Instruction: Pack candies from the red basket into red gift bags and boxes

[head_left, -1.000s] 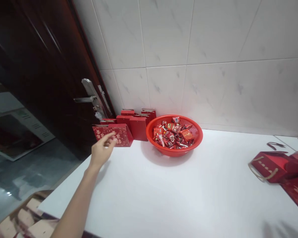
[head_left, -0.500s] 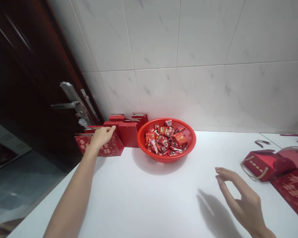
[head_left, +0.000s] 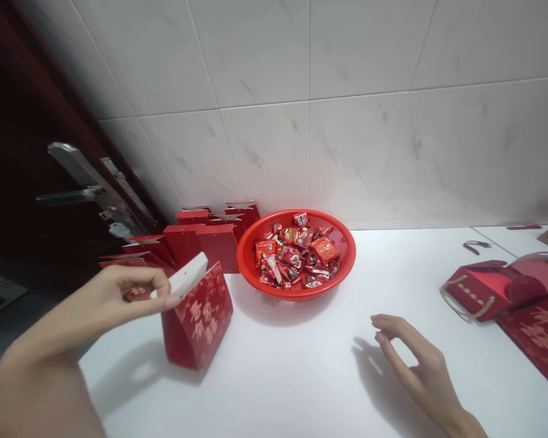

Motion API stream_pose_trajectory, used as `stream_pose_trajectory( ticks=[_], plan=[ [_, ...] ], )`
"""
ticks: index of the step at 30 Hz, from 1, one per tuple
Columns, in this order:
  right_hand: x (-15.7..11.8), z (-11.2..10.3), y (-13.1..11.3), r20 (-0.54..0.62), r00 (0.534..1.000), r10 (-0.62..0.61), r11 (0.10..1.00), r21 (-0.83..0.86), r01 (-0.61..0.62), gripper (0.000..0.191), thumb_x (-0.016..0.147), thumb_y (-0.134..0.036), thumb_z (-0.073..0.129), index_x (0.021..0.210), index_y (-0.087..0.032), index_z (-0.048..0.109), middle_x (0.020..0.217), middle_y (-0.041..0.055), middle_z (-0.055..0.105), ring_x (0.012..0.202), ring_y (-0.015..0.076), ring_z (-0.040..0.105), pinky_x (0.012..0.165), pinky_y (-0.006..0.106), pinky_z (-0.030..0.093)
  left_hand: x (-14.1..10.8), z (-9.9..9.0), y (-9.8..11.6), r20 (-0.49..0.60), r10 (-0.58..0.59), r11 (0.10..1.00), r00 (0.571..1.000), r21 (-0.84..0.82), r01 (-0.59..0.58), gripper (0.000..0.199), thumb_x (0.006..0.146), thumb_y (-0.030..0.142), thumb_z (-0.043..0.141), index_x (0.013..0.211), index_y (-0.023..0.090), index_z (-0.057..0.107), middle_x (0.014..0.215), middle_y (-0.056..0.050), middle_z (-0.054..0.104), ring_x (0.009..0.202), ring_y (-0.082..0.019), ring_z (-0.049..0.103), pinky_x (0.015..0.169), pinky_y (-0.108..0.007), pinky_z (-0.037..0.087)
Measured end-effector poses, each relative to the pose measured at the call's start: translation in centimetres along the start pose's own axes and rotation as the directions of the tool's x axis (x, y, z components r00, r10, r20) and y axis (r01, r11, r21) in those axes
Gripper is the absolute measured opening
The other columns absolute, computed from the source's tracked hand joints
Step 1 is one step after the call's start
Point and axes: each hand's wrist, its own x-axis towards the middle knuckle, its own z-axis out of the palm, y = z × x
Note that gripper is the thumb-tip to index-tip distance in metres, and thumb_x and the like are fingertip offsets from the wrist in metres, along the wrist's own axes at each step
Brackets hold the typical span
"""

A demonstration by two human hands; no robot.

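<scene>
Between thumb and fingers, my left hand (head_left: pixel 128 298) pinches the upper edge of a red paper box (head_left: pixel 205 319) with pale gold characters; its top is open and shows a white inside. To the right of that box stands a red plastic basket (head_left: pixel 296 293) full of wrapped candies (head_left: pixel 296 255). My right hand (head_left: pixel 415 365) hovers above the white table at the right, thumb and index finger curved and slightly apart, with nothing in it.
More red boxes (head_left: pixel 217 243) stand by the wall, left of the basket. At the right lie a red box with a rope handle (head_left: pixel 477 292), a flat red printed piece (head_left: pixel 539 337) and a dark ribbon (head_left: pixel 477 246). A dark door with a metal handle (head_left: pixel 73 194) is at the left.
My left hand has pulled one red box away from the group by the wall, toward me. My right hand keeps about the same pose. The view has shifted slightly.
</scene>
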Motion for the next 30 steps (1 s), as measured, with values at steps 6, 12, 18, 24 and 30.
stream_pose_trajectory(
  ticks=[6,12,18,24,30],
  plan=[
    [-0.7,2.0,-0.9,0.278,0.955,0.099,0.962,0.219,-0.164,0.045,0.093,-0.027,0.061,0.137,-0.028,0.048,0.090,0.0024,0.069,0.075,0.0166,0.067,0.071,0.028,0.058,0.0,3.3,6.9,0.352,0.572,0.817,0.741,-0.167,-0.551,0.016,0.081,0.027,0.073,0.070,0.021,0.065,0.068,0.005,0.068,0.061,-0.009,0.058,0.060,-0.018,0.042],
    [-0.3,3.8,-0.5,0.590,0.804,0.079,0.877,0.342,-0.338,0.096,0.079,-0.039,0.077,0.158,-0.032,0.022,0.116,0.0074,0.065,0.091,0.0211,0.065,0.084,0.038,0.057,1.0,8.5,12.2,0.382,0.806,0.585,0.453,-0.395,-0.708,0.016,0.074,0.012,0.077,0.078,0.021,0.064,0.075,0.002,0.069,0.072,-0.013,0.063,0.069,-0.021,0.045],
    [1.1,5.0,-0.2,0.622,0.783,0.006,0.834,0.430,-0.347,0.072,0.081,-0.043,0.075,0.144,-0.026,0.045,0.131,0.0125,0.064,0.111,0.0263,0.065,0.098,0.042,0.052,3.3,9.1,12.3,0.406,0.829,0.553,0.384,-0.493,-0.672,0.011,0.081,0.031,0.077,0.079,0.022,0.072,0.085,-0.003,0.068,0.074,-0.014,0.063,0.068,-0.022,0.049],
    [1.7,5.2,-0.1,0.621,0.783,0.036,0.860,0.380,-0.341,0.084,0.073,-0.059,0.079,0.144,-0.026,0.046,0.130,0.0137,0.066,0.107,0.0283,0.067,0.093,0.042,0.054,8.3,8.3,11.7,0.278,0.810,0.563,0.516,-0.611,-0.556,0.036,0.089,0.052,0.067,0.109,0.024,0.076,0.113,-0.010,0.071,0.104,-0.025,0.066,0.096,-0.039,0.051],
    [4.1,4.4,0.7,0.337,0.939,-0.068,0.812,0.566,-0.144,0.064,0.091,-0.069,0.048,0.136,-0.024,0.054,0.116,0.0104,0.068,0.077,0.0179,0.062,0.070,0.033,0.055,16.3,13.5,14.9,0.281,0.729,0.676,0.624,-0.160,-0.719,0.041,0.091,0.034,0.064,0.130,0.022,0.065,0.132,-0.010,0.065,0.122,-0.027,0.059,0.107,-0.041,0.043]
  ],
)
